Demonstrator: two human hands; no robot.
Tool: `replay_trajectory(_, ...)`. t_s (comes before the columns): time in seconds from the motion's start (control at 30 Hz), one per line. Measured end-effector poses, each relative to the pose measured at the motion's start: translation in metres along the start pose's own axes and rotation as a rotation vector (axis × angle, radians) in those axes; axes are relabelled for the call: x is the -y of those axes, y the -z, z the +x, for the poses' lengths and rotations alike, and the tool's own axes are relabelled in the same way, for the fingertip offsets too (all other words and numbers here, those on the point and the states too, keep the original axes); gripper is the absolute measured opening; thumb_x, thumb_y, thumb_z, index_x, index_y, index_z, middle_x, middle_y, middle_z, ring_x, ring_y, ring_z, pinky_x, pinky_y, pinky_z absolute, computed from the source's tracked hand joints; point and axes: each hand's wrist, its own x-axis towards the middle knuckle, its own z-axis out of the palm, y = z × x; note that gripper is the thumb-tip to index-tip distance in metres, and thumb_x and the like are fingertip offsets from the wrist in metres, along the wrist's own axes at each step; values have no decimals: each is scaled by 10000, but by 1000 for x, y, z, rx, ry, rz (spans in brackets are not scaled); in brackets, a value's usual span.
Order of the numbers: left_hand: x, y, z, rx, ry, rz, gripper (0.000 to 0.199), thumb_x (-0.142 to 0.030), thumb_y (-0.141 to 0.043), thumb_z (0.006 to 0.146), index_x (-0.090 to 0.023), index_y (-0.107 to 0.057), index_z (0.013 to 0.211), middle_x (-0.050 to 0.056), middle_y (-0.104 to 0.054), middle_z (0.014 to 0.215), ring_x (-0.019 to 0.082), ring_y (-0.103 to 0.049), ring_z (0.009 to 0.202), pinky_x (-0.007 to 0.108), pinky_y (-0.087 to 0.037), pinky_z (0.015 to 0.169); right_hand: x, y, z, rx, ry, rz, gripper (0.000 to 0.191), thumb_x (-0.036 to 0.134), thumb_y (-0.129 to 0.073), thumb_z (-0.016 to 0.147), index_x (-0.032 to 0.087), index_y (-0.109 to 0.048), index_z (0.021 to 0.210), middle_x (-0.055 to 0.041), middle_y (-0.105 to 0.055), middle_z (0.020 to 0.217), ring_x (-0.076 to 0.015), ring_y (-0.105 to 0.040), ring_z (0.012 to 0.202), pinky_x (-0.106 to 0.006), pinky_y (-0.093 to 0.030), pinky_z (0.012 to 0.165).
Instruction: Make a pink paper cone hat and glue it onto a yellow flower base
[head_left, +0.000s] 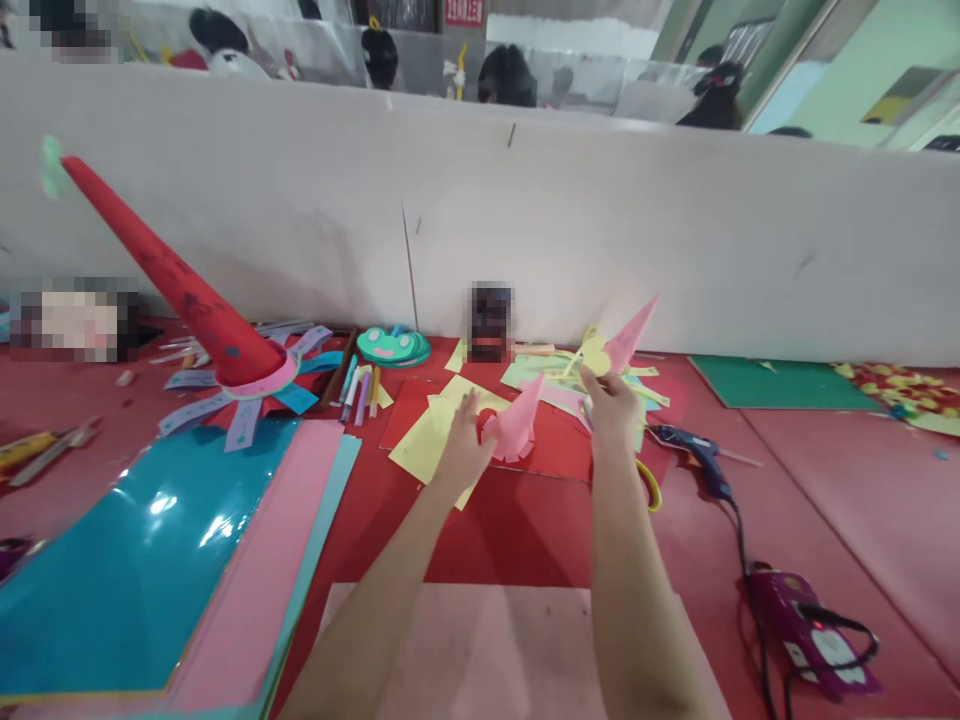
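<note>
Seemingly half-made, a fringed pink paper cone [517, 424] sits mid-frame, shaped but unattached, by the parted fingers of the left hand [466, 448], while right of centre the right hand [613, 402] apparently pinches a yellow paper cutout [596, 354] beside a second pink cone [631, 336].

At the red worktop [480, 545], the left hand [463, 445] curves loosely around the near side of a pink paper cone [517, 425], while the right hand [613, 400] is at a yellow paper piece [596, 356] beside a second, tilted pink cone [631, 335]. Over to the left leans a tall red cone [176, 280]; a blue glue gun [697, 457] lies to the right.
</note>
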Motion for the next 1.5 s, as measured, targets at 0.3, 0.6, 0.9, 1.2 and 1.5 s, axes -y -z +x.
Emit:
replay_trajectory(0.3, -103, 70, -6, 38, 62, -709, 409, -490, -524, 862, -159, -614, 1085, 92, -724, 900, 198, -692, 818, 326, -566, 745, 81, 39, -56, -99, 559, -57, 223, 342, -715, 751, 207, -587, 627, -13, -662, 805, -140, -549, 684, -278, -426, 610)
replay_trajectory(0.6, -108, 84, -11, -12, 167, -760, 434, -540, -566, 801, -169, -690, 990, 68, -718, 870, 222, -681, 831, 276, -562, 602, 96, 34, -74, 72, 1037, -177, 224, 41, -607, 802, 257, -640, 755, 0, -687, 814, -152, -550, 708, -311, -425, 657)
replay_trajectory(0.9, -93, 94, 0, -118, 126, -643, 227, -398, -598, 797, -185, -659, 848, 30, -717, 788, 169, -661, 718, 243, -520, 609, 100, 44, -71, 451, 851, -205, 289, 302, -671, 817, 270, -631, 1101, -57, -635, 1180, -233, -580, 1039, -397, -464, 892)
replay_trajectory(1.2, -108, 88, -12, -249, 56, -297, 196, -339, -659, 765, -195, -585, 657, -37, -648, 606, 118, -622, 611, 190, -458, 560, 117, 29, -103, 367, 422, 36, 144, 344, -548, 891, 222, -617, 855, -7, -657, 770, -126, -605, 679, -252, -499, 611)
replay_trajectory(1.5, -116, 78, -21, -170, -183, -138, 179, -301, -570, 866, -215, -664, 740, -41, -676, 673, 89, -622, 619, 163, -451, 570, 116, 21, -105, 363, 128, 141, 202, 423, -543, 861, 222, -564, 851, -14, -653, 799, -129, -620, 675, -234, -494, 531)
